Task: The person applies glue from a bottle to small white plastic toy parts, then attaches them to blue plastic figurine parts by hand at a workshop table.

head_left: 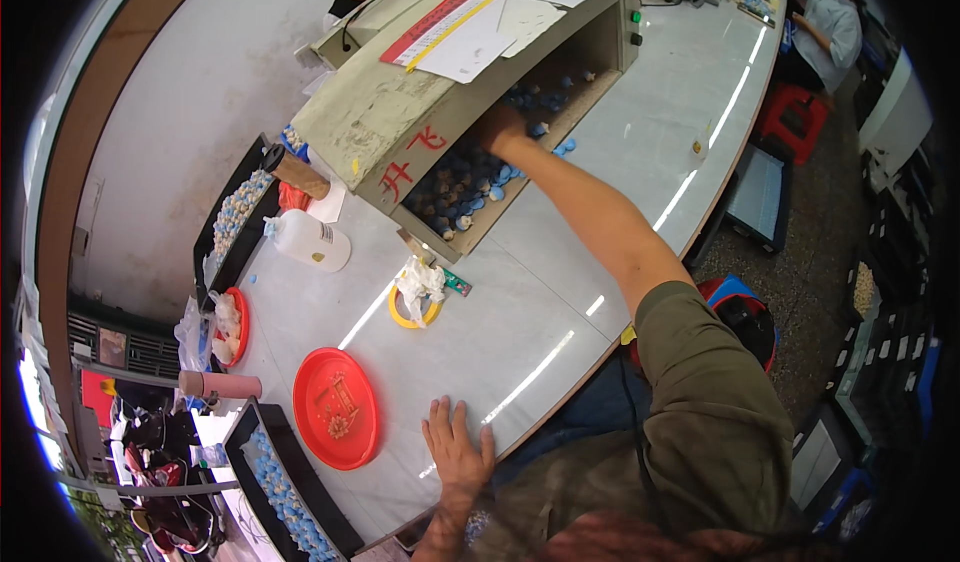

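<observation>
My left hand (460, 454) lies palm down on the grey table near its front edge, fingers spread and holding nothing. A shallow red plastic tray (368, 432) with a raised pattern stands just left of it. My right arm stretches forward into the long opening of a beige metal machine (370, 112). Inside, my right hand (503, 130) is over a heap of small blue-and-white pieces (465, 197). Shadow hides its fingers, so I cannot see whether they hold a piece. A few blue pieces (566, 147) lie at the opening's front edge.
Yellow tape roll (397, 312) with crumpled white tissue (420, 282), white bottle (312, 242) and pink flask (232, 385) stand on the table. Black trays (330, 517) of small pieces line its left side. A red stool (790, 127) and another person (832, 32) are at the far right.
</observation>
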The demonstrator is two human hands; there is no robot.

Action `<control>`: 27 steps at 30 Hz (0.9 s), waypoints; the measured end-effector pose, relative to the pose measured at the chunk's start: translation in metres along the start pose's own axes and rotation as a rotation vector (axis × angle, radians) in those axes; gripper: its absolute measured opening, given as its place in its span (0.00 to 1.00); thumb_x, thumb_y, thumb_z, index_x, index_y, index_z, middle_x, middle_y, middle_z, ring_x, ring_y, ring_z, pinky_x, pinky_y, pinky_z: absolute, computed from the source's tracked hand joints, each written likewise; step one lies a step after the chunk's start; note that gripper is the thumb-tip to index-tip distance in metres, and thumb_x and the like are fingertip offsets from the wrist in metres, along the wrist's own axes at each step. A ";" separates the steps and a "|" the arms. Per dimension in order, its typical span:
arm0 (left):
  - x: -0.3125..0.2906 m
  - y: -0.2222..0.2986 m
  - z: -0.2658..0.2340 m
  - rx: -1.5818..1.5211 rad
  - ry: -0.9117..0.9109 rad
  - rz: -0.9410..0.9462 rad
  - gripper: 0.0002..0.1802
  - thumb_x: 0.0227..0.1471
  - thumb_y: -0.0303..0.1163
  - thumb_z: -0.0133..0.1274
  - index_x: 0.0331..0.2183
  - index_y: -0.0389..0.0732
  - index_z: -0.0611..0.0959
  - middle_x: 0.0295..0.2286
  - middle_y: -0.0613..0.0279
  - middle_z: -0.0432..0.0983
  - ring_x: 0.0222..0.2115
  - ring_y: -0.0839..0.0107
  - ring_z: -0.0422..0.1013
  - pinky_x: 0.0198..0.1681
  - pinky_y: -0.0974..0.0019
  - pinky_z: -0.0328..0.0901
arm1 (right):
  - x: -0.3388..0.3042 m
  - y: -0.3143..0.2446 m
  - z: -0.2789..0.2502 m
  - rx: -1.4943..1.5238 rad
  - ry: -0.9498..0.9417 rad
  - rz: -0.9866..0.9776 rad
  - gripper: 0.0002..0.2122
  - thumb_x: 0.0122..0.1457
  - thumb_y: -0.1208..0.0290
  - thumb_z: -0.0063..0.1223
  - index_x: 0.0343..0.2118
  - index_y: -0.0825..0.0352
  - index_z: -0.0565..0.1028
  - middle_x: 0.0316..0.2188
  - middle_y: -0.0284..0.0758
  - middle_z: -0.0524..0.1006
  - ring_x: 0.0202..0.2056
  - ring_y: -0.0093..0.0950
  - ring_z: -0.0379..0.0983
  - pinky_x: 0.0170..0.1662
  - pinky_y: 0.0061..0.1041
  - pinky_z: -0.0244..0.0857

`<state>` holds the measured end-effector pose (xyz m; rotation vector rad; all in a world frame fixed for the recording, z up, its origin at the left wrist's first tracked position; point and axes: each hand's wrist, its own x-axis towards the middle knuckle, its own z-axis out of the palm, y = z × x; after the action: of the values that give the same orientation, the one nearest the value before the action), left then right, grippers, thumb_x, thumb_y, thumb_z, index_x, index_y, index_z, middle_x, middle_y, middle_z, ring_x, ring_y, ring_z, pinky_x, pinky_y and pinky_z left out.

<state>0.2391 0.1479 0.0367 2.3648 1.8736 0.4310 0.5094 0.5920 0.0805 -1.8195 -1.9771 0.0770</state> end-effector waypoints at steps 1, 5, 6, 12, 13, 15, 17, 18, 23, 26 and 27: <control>0.000 -0.001 0.000 -0.003 0.005 -0.018 0.28 0.50 0.37 0.52 0.50 0.33 0.70 0.55 0.39 0.59 0.58 0.42 0.53 0.60 0.39 0.46 | -0.004 0.018 -0.006 -0.002 0.022 0.243 0.23 0.57 0.56 0.51 0.52 0.63 0.71 0.47 0.44 0.74 0.50 0.38 0.72 0.46 0.37 0.70; 0.001 -0.004 -0.001 -0.013 0.008 -0.011 0.29 0.48 0.38 0.53 0.51 0.34 0.70 0.54 0.41 0.60 0.58 0.42 0.54 0.60 0.37 0.46 | -0.003 0.050 0.002 -0.232 -0.107 0.319 0.34 0.51 0.41 0.53 0.56 0.61 0.68 0.53 0.38 0.71 0.55 0.32 0.68 0.47 0.34 0.69; 0.001 -0.004 -0.002 -0.013 0.012 -0.001 0.29 0.48 0.38 0.54 0.51 0.34 0.71 0.54 0.41 0.61 0.58 0.42 0.55 0.59 0.37 0.46 | 0.001 0.050 0.011 -0.204 -0.187 0.276 0.34 0.52 0.41 0.52 0.57 0.60 0.67 0.55 0.38 0.70 0.55 0.32 0.68 0.47 0.34 0.69; 0.002 -0.003 -0.004 -0.026 0.002 -0.018 0.28 0.50 0.38 0.52 0.50 0.33 0.71 0.54 0.40 0.60 0.58 0.42 0.54 0.60 0.39 0.45 | 0.036 -0.006 0.080 0.192 -0.016 0.043 0.28 0.58 0.49 0.43 0.58 0.59 0.66 0.56 0.41 0.68 0.54 0.39 0.68 0.52 0.37 0.66; 0.002 -0.003 -0.005 -0.025 0.002 -0.019 0.28 0.50 0.38 0.52 0.50 0.33 0.71 0.54 0.40 0.60 0.58 0.42 0.54 0.60 0.39 0.45 | 0.038 -0.018 0.082 0.201 0.084 -0.073 0.27 0.59 0.50 0.42 0.58 0.60 0.66 0.56 0.43 0.68 0.54 0.41 0.68 0.52 0.38 0.66; 0.001 -0.002 -0.005 -0.033 -0.003 -0.013 0.28 0.50 0.38 0.52 0.50 0.33 0.71 0.54 0.40 0.60 0.58 0.42 0.54 0.60 0.39 0.45 | 0.027 -0.041 0.079 0.169 0.228 -0.394 0.26 0.59 0.53 0.42 0.57 0.62 0.66 0.56 0.44 0.68 0.53 0.41 0.69 0.52 0.38 0.65; 0.001 -0.002 -0.004 -0.032 -0.003 -0.019 0.28 0.50 0.38 0.52 0.50 0.33 0.71 0.55 0.40 0.60 0.58 0.43 0.54 0.60 0.39 0.45 | 0.011 -0.061 0.065 0.191 0.253 -0.379 0.25 0.58 0.54 0.43 0.55 0.63 0.67 0.55 0.45 0.69 0.52 0.41 0.69 0.52 0.38 0.66; 0.001 -0.002 -0.004 -0.044 -0.013 -0.003 0.28 0.50 0.38 0.52 0.50 0.33 0.71 0.55 0.40 0.60 0.58 0.43 0.54 0.60 0.39 0.45 | 0.003 -0.066 0.054 0.212 0.254 -0.394 0.24 0.58 0.55 0.44 0.54 0.63 0.69 0.54 0.45 0.69 0.52 0.41 0.70 0.51 0.38 0.66; -0.003 -0.005 -0.005 -0.045 0.007 -0.003 0.28 0.51 0.37 0.52 0.51 0.33 0.70 0.55 0.39 0.59 0.59 0.42 0.53 0.60 0.39 0.45 | -0.062 -0.004 0.006 0.147 0.169 0.032 0.15 0.51 0.64 0.51 0.36 0.71 0.77 0.37 0.51 0.77 0.44 0.47 0.72 0.46 0.42 0.68; -0.003 -0.007 -0.005 -0.046 0.003 0.000 0.29 0.51 0.38 0.52 0.51 0.32 0.70 0.55 0.39 0.59 0.59 0.42 0.53 0.60 0.37 0.45 | -0.097 0.068 -0.007 0.101 0.355 0.262 0.30 0.54 0.48 0.52 0.50 0.72 0.70 0.47 0.55 0.71 0.49 0.49 0.67 0.53 0.42 0.61; -0.002 -0.008 -0.004 -0.043 0.004 0.008 0.30 0.50 0.38 0.53 0.52 0.33 0.69 0.55 0.39 0.59 0.59 0.42 0.53 0.60 0.36 0.45 | -0.105 0.079 -0.002 0.100 0.413 0.202 0.30 0.54 0.48 0.52 0.50 0.72 0.70 0.47 0.55 0.71 0.49 0.49 0.67 0.53 0.42 0.61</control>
<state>0.2303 0.1473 0.0388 2.3462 1.8387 0.4717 0.5870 0.5014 0.0258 -1.7942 -1.4795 -0.1261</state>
